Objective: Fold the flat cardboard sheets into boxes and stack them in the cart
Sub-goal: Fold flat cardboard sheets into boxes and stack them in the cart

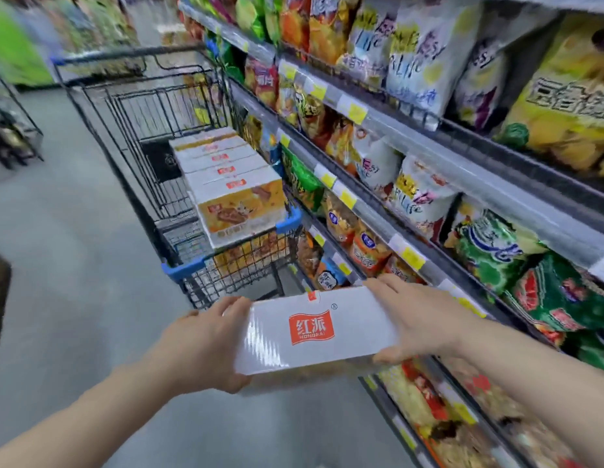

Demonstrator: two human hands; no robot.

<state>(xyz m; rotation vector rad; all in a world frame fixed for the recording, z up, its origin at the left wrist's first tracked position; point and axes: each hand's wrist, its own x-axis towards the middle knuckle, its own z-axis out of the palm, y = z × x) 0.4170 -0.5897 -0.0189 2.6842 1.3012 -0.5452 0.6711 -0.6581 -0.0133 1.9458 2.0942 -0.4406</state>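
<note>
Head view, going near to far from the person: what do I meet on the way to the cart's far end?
Left hand and right hand gripping the white box → cart's blue rim → row of boxes stacked in the cart → cart handle.

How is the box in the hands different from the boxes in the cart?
The held box is gripped at both ends by the left hand and right hand, off the ground; the stacked boxes rest in the shopping cart. The held box is alone; the stacked boxes sit packed in a row. The held box shows mostly its white top; the nearest of the stacked boxes also shows an orange picture side. Both carry the same red logo on white.
</note>
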